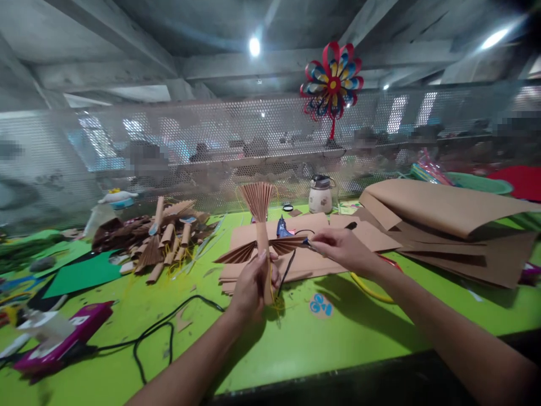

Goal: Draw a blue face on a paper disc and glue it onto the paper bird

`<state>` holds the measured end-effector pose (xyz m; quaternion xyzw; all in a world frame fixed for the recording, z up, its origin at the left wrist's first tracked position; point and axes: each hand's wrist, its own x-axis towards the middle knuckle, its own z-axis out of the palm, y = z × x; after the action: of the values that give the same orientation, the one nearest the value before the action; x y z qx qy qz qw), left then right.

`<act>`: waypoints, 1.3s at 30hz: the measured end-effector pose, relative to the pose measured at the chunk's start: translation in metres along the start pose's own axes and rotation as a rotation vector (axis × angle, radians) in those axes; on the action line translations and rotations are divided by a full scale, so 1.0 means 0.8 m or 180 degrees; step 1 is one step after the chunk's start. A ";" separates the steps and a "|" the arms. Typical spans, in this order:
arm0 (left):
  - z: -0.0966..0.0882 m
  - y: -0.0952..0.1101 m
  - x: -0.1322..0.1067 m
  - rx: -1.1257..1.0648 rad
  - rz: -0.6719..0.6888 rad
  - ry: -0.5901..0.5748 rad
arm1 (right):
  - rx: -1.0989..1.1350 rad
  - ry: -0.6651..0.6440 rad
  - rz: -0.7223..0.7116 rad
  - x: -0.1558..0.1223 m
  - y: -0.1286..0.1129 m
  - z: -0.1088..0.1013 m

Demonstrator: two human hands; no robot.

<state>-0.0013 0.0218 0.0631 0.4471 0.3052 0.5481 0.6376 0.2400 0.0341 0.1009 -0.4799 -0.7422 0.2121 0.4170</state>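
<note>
left hand (pixel 252 285) closed round the lower stem of the brown paper figure (pixel 262 234), held upright over the green table (pixel 296 344), pleated fan on top. right hand (pixel 344 251) nearly closed, fingers pinching its right wing tip. blue glue gun (pixel 282 227) just behind, on the cardboard stack (pixel 333 225)

The left hand (pixel 252 283) grips a brown paper tube figure (pixel 262 237) upright above the middle of the green table (pixel 296 344). The figure has a pleated fan on top and pleated wings to both sides. The right hand (pixel 343 249) pinches the tip of one wing. Just behind them lies a stack of brown sheets (pixel 325 225) with a blue glue gun (pixel 282 228) on it. A heap of finished paper pieces (pixel 163 239) sits towards the far left edge. Large folded brown sheets (pixel 443 211) cover the far right corner, and a pink device (pixel 63 338) lies at the near left corner.
</note>
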 end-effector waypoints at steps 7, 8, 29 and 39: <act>0.002 0.004 -0.001 0.0052 -0.0087 -0.0052 | -0.1106 -0.1659 0.0082 -0.027 -0.004 -0.002; 0.003 0.004 -0.001 0.0064 -0.0096 -0.0067 | -0.1230 -0.1775 0.0113 -0.033 -0.004 -0.003; 0.002 0.002 -0.002 0.0224 -0.0131 -0.0150 | -0.1383 -0.2555 0.0204 -0.028 -0.010 0.008; 0.001 0.001 -0.004 0.0191 -0.0180 -0.0142 | -0.0248 -0.1838 0.0632 -0.054 0.010 0.018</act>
<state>-0.0014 0.0188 0.0641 0.4692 0.3197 0.5104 0.6458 0.2409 0.0007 0.0691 -0.4856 -0.7871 0.3507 0.1473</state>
